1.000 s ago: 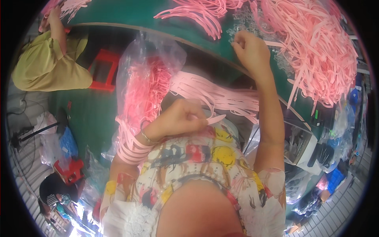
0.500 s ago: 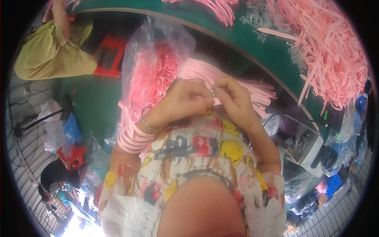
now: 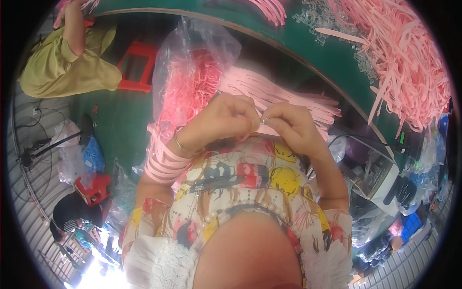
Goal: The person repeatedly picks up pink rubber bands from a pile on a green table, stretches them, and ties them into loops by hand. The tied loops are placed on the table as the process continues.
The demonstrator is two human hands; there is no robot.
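My left hand (image 3: 230, 116) is closed in a pinch on a pink strap (image 3: 262, 130), part of which shows between the two hands. Close beside it, my right hand (image 3: 292, 126) pinches a small shiny clear piece (image 3: 264, 121) between thumb and forefinger, almost touching the left fingertips. Whether the piece sits on the strap I cannot tell. Several pink straps (image 3: 163, 164) loop around my left forearm, below a metal bracelet (image 3: 179, 139). Beyond my hands lies a fanned bundle of flat pink straps (image 3: 274, 91).
A clear bag (image 3: 168, 53) of thin pink strips (image 3: 192, 86) stands left of the bundle. The green table (image 3: 288, 45) holds a big heap of pink straps (image 3: 409, 62) and scattered clear plastic pieces (image 3: 315, 19). A person in olive clothing (image 3: 67, 67) sits by a red stool (image 3: 137, 65).
My hands stay close together, with the right fingers shifted slightly and the shiny piece showing more plainly at their tips. The other person's arm at far left has moved a little.
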